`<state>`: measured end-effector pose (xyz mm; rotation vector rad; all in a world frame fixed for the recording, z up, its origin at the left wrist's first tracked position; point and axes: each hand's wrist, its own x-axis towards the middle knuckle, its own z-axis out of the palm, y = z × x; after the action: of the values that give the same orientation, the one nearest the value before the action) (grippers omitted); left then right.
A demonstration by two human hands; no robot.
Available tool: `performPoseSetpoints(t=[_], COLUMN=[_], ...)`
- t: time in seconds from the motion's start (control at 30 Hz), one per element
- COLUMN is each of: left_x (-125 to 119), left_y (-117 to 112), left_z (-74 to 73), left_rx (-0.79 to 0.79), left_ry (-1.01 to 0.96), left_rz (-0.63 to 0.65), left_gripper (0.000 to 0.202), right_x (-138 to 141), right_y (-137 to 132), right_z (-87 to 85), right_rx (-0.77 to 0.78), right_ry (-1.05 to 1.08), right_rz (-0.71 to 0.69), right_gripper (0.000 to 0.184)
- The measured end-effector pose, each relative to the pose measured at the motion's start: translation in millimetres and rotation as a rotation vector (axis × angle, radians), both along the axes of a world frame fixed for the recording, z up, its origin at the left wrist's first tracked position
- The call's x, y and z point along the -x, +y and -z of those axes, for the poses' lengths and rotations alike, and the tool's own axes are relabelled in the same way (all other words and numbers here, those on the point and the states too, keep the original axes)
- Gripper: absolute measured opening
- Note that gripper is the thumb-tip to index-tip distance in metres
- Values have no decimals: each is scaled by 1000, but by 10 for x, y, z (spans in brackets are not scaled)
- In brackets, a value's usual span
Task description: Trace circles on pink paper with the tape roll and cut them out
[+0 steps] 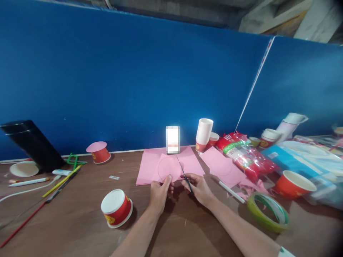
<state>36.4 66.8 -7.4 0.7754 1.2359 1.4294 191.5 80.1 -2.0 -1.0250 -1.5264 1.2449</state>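
Observation:
My left hand [160, 194] pinches the lower edge of a pink paper piece [167, 167] that has a circle drawn on it, thumb on top. In my right hand [198, 189] is a pair of scissors [184, 175], its dark blades pointing up and away beside the right edge of that piece. Whether the blades touch the paper I cannot tell. Behind and beneath lies a stack of pink paper sheets [146, 167]. Another pink sheet [218, 166] with a drawn circle rests to the right of my hands.
Red paper cups [115, 210] stand upside down at left, one topped by a pink disc [96, 146]. A black bottle [32, 146] is far left. On the right are green tape [268, 214], an orange-red cup [294, 185], a marker [232, 192], and a red cup package [245, 153].

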Motion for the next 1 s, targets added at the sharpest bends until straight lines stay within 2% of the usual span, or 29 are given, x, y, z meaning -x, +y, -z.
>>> performPoseSetpoints(t=[0.77,1.0], left_x=[-12,-5], left_y=[8,17], left_z=[-3,-9], left_rx=[-37,-60], left_ry=[-29,-34], left_rz=[-54,-93], left_gripper=[38,36], right_x=[-4,6], right_y=[5,-13], right_z=[57,0], right_rx=[12,30], right_ry=[-26,-15], right_rz=[5,9], right_gripper=[35,36])
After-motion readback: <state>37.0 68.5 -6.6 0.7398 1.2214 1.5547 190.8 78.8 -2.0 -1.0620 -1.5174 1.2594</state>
